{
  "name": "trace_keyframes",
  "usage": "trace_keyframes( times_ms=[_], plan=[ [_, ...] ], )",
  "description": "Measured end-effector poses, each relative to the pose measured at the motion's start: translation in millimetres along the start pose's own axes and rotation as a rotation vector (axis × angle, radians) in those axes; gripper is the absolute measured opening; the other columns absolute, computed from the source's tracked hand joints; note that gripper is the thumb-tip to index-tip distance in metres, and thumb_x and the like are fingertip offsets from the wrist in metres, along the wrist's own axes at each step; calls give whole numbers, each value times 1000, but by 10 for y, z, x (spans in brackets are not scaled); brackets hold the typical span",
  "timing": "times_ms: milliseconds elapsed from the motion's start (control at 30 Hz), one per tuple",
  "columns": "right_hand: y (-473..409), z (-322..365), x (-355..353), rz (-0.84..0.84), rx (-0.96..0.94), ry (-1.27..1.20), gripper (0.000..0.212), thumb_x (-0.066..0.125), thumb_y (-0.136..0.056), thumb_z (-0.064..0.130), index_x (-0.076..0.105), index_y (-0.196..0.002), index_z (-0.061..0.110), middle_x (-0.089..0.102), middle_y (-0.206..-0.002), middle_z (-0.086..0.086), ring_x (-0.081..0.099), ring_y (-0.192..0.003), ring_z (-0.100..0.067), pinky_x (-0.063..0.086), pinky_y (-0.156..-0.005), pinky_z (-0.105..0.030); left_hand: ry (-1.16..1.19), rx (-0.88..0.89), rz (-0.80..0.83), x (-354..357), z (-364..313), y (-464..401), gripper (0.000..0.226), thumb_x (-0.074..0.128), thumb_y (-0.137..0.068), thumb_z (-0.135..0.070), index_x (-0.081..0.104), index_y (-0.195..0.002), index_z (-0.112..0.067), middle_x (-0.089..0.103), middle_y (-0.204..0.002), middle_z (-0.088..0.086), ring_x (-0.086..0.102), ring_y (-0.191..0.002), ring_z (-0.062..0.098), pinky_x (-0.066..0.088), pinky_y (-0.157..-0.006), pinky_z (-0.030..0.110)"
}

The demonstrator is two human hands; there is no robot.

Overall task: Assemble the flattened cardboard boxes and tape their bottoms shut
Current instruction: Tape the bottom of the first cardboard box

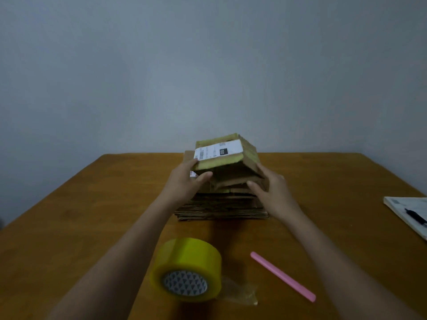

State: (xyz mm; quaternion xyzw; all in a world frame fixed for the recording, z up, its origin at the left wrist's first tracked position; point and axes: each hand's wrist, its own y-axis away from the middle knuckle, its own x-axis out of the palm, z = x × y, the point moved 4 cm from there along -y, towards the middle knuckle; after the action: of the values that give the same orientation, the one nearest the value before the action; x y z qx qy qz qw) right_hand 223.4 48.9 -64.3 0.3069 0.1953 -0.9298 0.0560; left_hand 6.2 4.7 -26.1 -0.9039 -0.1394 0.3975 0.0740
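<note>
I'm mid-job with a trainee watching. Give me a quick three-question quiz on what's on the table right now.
1. True or false: both hands hold the box above the stack of flat cardboard.
2. Which lies nearest the camera? A) the notebook B) the tape roll C) the stack
3. Fill in: the pink stick lies on the table to the ____ of the tape roll.

Key
1. True: the left hand and the right hand each have a grip on one side of the box.
2. B
3. right
</note>
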Motion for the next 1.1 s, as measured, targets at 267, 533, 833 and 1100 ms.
trace_keyframes(
  times_ms=[267, 533, 833, 1100],
  plan=[
    [167, 340, -510, -226, -124, -190, 43, 49, -100, 22, 46, -143, 18, 56, -136, 3, 52, -122, -9, 46, -105, -35, 98, 177, -251, -195, -537, 201, 31, 53, -98, -12, 64, -127, -9, 68, -99, 3, 61, -89, 13, 43, -73, 17],
    [930, 559, -1105, -372, -126, -207, 31, 48, -101, 27, 58, -129, 18, 60, -108, 10, 56, -102, -4, 45, -82, -15, 247, 133, -159, -241, -888, 822, 28, 46, -89, -26, 72, -78, -23, 69, -82, 21, 67, -79, 38, 57, -79, 56],
    [1883, 453, -1314, -286, -78, -56, 36, 43, -100, 41, 68, -93, 16, 66, -85, 1, 62, -81, -10, 48, -64, -23, 195, -36, 91, -96, -1001, 1679, 29, 44, -93, -11, 48, -65, -4, 55, -65, 16, 68, -64, 35, 61, -68, 43],
    [2404, 294, -1166, -130, -48, -36, 42, 46, -98, 42, 64, -75, 11, 67, -69, -2, 64, -68, -20, 54, -70, -42, 120, -135, 199, 24, -864, 2117, 27, 49, -101, -26, 66, -99, -6, 69, -91, 10, 72, -75, 25, 62, -67, 33]
  ],
)
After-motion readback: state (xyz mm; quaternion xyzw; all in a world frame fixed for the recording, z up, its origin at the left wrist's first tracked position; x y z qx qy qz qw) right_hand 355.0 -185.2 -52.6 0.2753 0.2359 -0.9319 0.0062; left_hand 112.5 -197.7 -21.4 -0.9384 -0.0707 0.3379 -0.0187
